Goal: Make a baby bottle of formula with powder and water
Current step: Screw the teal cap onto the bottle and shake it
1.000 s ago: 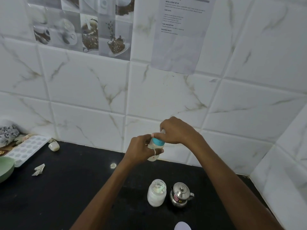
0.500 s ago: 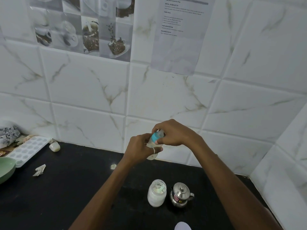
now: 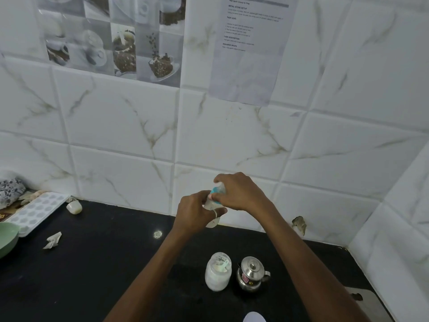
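I hold a small clear baby bottle [image 3: 211,204] in the air above the black counter [image 3: 104,263], tilted with its top toward the right. My left hand [image 3: 193,212] wraps the bottle's body. My right hand [image 3: 239,191] closes over its teal collar and cap [image 3: 216,191]. Most of the bottle is hidden by my fingers. Below my arms stand an open jar of white powder [image 3: 217,274] with a scoop inside and a small steel kettle [image 3: 251,273] with its lid on.
At the far left lie a white ice tray [image 3: 34,211], a green bowl [image 3: 7,239], a crumpled paper scrap [image 3: 53,240] and a small white cap-like piece [image 3: 74,206]. A white round object [image 3: 254,317] shows at the bottom edge. The tiled wall stands close behind.
The bottle has tilted further to the right in my hands, and my right hand has shifted its hold on the teal cap. The jar and kettle have not moved.
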